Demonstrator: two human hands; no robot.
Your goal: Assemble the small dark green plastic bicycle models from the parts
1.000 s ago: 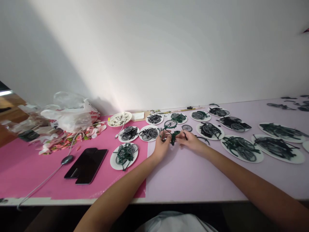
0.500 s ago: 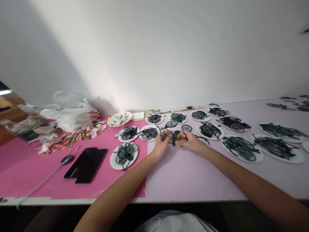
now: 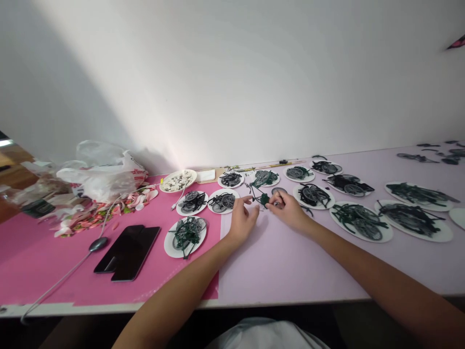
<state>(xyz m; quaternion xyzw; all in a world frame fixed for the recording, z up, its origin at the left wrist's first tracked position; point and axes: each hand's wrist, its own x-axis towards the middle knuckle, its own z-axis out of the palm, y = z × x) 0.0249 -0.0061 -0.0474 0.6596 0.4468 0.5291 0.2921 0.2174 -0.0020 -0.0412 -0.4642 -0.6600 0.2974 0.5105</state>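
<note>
My right hand (image 3: 288, 209) pinches a dark green model bicycle (image 3: 264, 198), partly assembled, just above the lilac table surface. Its thin frame points toward the far left, and a plate behind it makes its outline hard to separate. To its left, my left hand (image 3: 242, 220) is open, thumb and fingers apart, with nothing seen between them. A loose grey wheel (image 3: 278, 191) lies just beyond my right hand. Close to my left hand stands a white plate (image 3: 212, 209) with a grey wheel and black parts.
Several plates of green and black bicycle parts line the table, among them a near left plate (image 3: 169, 251) and a right plate (image 3: 388, 236). Two dark phones (image 3: 127, 252), a cable, artificial petals (image 3: 109, 213) and a plastic bag (image 3: 103, 172) occupy the pink left side.
My left hand has let go of the model bicycle and opened, drawing slightly left. My right hand still holds the bicycle, now turned a little. The view has shifted slightly.
</note>
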